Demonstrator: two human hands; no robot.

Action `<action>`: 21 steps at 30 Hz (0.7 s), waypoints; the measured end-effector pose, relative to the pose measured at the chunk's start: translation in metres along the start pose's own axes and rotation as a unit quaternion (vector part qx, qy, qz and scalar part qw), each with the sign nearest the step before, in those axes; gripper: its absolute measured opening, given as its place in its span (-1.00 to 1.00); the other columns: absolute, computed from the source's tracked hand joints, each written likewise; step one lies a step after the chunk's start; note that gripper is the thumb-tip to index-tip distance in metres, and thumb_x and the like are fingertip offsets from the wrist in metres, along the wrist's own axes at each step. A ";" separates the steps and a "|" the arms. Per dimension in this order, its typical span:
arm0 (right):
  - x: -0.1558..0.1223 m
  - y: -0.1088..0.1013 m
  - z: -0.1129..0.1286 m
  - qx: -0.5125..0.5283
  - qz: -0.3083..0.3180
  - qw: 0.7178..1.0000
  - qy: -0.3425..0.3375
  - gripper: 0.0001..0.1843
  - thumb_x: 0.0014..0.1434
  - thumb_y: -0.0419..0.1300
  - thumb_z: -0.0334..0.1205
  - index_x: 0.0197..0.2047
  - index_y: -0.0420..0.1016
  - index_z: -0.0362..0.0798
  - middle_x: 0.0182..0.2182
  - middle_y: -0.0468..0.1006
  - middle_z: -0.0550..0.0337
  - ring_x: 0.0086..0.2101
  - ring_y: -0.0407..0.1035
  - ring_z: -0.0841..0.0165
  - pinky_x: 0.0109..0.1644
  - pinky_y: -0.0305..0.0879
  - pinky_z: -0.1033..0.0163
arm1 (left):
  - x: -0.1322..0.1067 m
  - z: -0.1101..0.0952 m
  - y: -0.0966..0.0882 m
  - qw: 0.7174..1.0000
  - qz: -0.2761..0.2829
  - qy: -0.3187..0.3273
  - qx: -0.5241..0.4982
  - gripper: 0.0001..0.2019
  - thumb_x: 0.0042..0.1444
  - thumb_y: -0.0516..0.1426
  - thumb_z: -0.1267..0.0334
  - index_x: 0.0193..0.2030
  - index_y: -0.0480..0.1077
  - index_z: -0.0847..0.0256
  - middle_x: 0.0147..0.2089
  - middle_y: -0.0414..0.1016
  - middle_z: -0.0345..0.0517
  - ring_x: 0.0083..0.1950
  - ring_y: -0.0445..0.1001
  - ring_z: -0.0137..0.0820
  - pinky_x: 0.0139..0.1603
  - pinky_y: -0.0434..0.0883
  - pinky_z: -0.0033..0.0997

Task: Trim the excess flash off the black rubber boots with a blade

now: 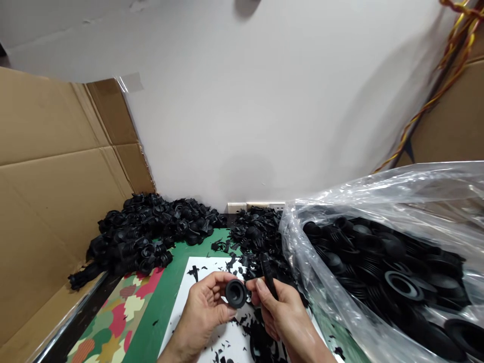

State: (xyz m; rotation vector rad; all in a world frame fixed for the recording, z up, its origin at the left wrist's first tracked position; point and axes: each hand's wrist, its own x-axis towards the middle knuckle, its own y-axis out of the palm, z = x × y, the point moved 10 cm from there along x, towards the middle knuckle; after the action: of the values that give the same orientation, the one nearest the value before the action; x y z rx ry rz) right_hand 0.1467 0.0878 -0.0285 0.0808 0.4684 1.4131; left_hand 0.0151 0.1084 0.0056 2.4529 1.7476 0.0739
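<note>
My left hand [209, 305] is closed on a round black rubber boot [236, 293], gripping it between thumb and fingers. Its stepped hollow opening faces me. Right beside it, my right hand [278, 307] pinches with thumb and forefinger at the boot's right edge. A slim black pen-like tool [268, 277] rests in the right hand, pointing up and away; its working end is not clear. Beneath both hands lies a white sheet [181, 302] strewn with black rubber scraps [259, 335].
Ribbed black rubber parts [139, 234] are heaped at the back left by a cardboard panel [56, 176]. Trimmings [257, 229] pile up at back centre. At right, a clear plastic bag [313, 297] holds more rubber parts [370, 252]. A green mat [162, 297] underlies the sheet.
</note>
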 end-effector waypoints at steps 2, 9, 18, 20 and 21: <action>0.000 0.000 0.000 0.000 0.001 1.000 -0.002 -0.45 -0.16 0.26 0.24 -0.41 0.45 -0.16 -0.67 0.25 0.40 -0.72 -0.10 0.63 -0.70 -0.18 0.44 | -0.001 0.003 -0.002 1.000 -0.004 -0.007 -0.001 -0.61 -0.24 0.37 0.32 -0.18 0.49 0.21 -0.24 0.56 -0.04 -0.16 0.46 -0.27 -0.22 0.35 -0.44; 0.002 0.002 0.000 -0.013 0.003 1.000 0.004 -0.40 -0.22 0.26 0.28 -0.41 0.45 -0.16 -0.70 0.22 0.43 -0.76 -0.12 0.64 -0.72 -0.21 0.42 | -0.001 0.002 -0.002 1.000 -0.017 -0.013 -0.004 -0.59 -0.29 0.38 0.31 -0.20 0.50 0.24 -0.28 0.57 -0.04 -0.19 0.47 -0.26 -0.23 0.37 -0.43; 0.005 0.001 -0.007 -0.023 0.023 0.999 0.004 -0.48 -0.16 0.27 0.23 -0.48 0.43 -0.13 -0.81 0.06 0.50 -0.77 -0.17 0.61 -0.71 -0.24 0.39 | -0.003 -0.006 0.003 0.999 -0.027 -0.014 -0.012 -0.62 -0.32 0.37 0.34 -0.25 0.51 0.25 -0.33 0.60 -0.05 -0.23 0.46 -0.30 -0.27 0.38 -0.47; 0.007 0.005 -0.013 -0.026 0.037 0.999 0.013 -0.45 -0.19 0.28 0.27 -0.53 0.40 -0.12 -0.82 0.05 0.50 -0.77 -0.16 0.61 -0.71 -0.23 0.40 | -0.002 -0.007 0.003 0.999 -0.031 -0.004 -0.015 -0.62 -0.32 0.38 0.32 -0.25 0.53 0.25 -0.34 0.58 -0.06 -0.25 0.45 -0.31 -0.30 0.37 -0.48; 0.007 0.007 -0.016 -0.024 0.046 0.998 0.020 -0.44 -0.21 0.28 0.29 -0.56 0.37 -0.11 -0.82 0.05 0.50 -0.77 -0.16 0.61 -0.71 -0.23 0.40 | -0.002 -0.007 0.002 0.999 -0.034 0.001 -0.017 -0.62 -0.32 0.38 0.32 -0.25 0.53 0.24 -0.32 0.57 -0.06 -0.25 0.45 -0.31 -0.31 0.38 -0.47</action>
State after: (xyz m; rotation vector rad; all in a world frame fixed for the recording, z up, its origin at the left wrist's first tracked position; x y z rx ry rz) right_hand 0.1347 0.0921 -0.0421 0.0370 0.4682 1.5179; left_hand 0.0154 0.1063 0.0124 2.3684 1.8133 0.0989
